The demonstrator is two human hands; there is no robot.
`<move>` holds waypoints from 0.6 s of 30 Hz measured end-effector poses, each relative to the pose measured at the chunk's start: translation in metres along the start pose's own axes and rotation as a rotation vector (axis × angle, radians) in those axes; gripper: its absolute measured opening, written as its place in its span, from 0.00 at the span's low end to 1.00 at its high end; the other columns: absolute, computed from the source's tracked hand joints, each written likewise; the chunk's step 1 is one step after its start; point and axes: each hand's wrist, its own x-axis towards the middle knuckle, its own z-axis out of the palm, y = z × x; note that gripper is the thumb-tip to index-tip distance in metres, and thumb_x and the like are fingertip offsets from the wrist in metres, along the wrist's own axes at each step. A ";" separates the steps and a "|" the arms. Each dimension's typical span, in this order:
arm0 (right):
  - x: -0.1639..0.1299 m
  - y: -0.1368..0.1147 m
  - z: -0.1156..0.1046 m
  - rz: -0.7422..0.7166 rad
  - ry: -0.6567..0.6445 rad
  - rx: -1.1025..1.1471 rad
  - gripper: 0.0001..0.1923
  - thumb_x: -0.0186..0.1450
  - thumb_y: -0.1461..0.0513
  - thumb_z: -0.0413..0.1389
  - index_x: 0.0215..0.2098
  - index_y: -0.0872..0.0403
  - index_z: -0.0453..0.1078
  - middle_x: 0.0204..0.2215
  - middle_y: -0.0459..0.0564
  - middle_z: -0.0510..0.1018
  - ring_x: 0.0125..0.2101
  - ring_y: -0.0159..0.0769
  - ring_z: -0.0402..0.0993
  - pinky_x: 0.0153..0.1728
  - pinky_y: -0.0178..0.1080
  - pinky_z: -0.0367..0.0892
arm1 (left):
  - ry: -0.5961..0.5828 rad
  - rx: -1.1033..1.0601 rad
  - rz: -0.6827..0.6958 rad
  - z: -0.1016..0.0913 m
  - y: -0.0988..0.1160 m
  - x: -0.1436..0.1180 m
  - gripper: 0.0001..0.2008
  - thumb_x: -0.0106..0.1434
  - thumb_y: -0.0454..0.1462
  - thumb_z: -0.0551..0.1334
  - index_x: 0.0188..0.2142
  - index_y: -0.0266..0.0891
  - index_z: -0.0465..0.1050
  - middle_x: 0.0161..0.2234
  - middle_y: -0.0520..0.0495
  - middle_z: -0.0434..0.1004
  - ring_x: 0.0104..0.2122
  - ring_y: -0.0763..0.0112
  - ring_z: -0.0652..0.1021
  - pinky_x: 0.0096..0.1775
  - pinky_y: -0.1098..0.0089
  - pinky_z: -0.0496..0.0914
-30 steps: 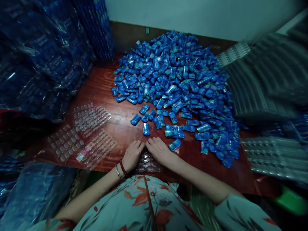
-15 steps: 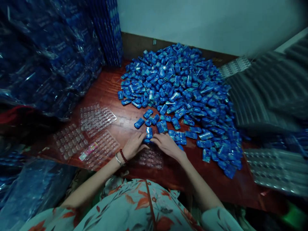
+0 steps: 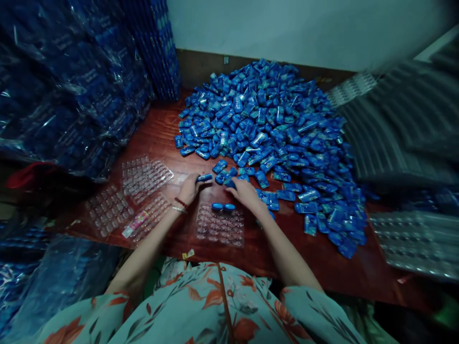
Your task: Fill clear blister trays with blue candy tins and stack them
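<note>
A big heap of small blue packets (image 3: pixel 265 124) covers the far half of a red-brown wooden table (image 3: pixel 161 138). In front of me lies a clear blister tray (image 3: pixel 220 227) with two blue packets (image 3: pixel 223 207) seated in its far row. My left hand (image 3: pixel 189 189) reaches past the tray's far left corner and pinches one blue packet (image 3: pixel 204 177). My right hand (image 3: pixel 244 192) rests among loose packets at the heap's near edge, fingers closed on a packet (image 3: pixel 229 183).
Three clear blister trays (image 3: pixel 143 174) lie left of my tray, one with a pink label (image 3: pixel 136 223). Plastic-wrapped blue bundles (image 3: pixel 68 86) are stacked on the left. Stacks of clear trays (image 3: pixel 412 239) and grey ribbed sheets (image 3: pixel 398 129) stand on the right.
Both hands left the tray and reached forward to the loose packets. Two packets now sit in the tray's far row. The left hand has picked up a packet.
</note>
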 end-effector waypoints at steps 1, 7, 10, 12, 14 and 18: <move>-0.015 0.010 -0.002 -0.003 0.053 0.072 0.15 0.68 0.57 0.45 0.49 0.57 0.61 0.41 0.57 0.75 0.41 0.41 0.72 0.40 0.38 0.63 | 0.007 -0.045 0.025 -0.007 -0.004 -0.013 0.08 0.64 0.35 0.52 0.39 0.34 0.67 0.37 0.42 0.73 0.38 0.65 0.73 0.41 0.66 0.67; -0.120 0.043 0.008 -0.057 0.010 0.492 0.14 0.67 0.59 0.46 0.51 0.52 0.55 0.43 0.51 0.73 0.40 0.37 0.72 0.40 0.38 0.65 | -0.018 -0.236 0.103 -0.037 -0.006 -0.106 0.10 0.64 0.40 0.54 0.38 0.37 0.68 0.33 0.47 0.73 0.32 0.69 0.73 0.36 0.69 0.68; -0.133 0.031 0.022 -0.048 0.026 0.508 0.10 0.65 0.57 0.50 0.44 0.51 0.60 0.37 0.48 0.74 0.36 0.37 0.72 0.37 0.37 0.65 | -0.030 -0.243 0.115 -0.026 0.010 -0.122 0.08 0.64 0.40 0.55 0.37 0.37 0.68 0.31 0.48 0.72 0.31 0.70 0.73 0.35 0.70 0.69; -0.126 0.019 0.033 -0.091 0.133 0.474 0.08 0.66 0.58 0.50 0.41 0.52 0.63 0.35 0.48 0.73 0.36 0.37 0.70 0.38 0.38 0.65 | -0.009 -0.242 0.164 -0.013 0.019 -0.119 0.08 0.65 0.38 0.53 0.41 0.37 0.67 0.35 0.46 0.72 0.35 0.69 0.73 0.38 0.69 0.70; -0.115 0.010 0.043 -0.151 0.252 0.405 0.10 0.67 0.61 0.47 0.45 0.53 0.64 0.38 0.51 0.72 0.40 0.39 0.68 0.42 0.39 0.64 | 0.011 -0.186 0.224 -0.002 0.025 -0.111 0.10 0.66 0.36 0.52 0.45 0.38 0.66 0.40 0.44 0.70 0.40 0.67 0.73 0.42 0.67 0.70; -0.104 0.003 0.054 -0.216 0.292 0.109 0.16 0.67 0.66 0.43 0.51 0.56 0.63 0.40 0.55 0.72 0.40 0.40 0.65 0.39 0.41 0.63 | -0.050 0.018 0.305 0.006 0.031 -0.101 0.14 0.66 0.33 0.51 0.51 0.39 0.62 0.43 0.42 0.68 0.44 0.64 0.71 0.45 0.63 0.70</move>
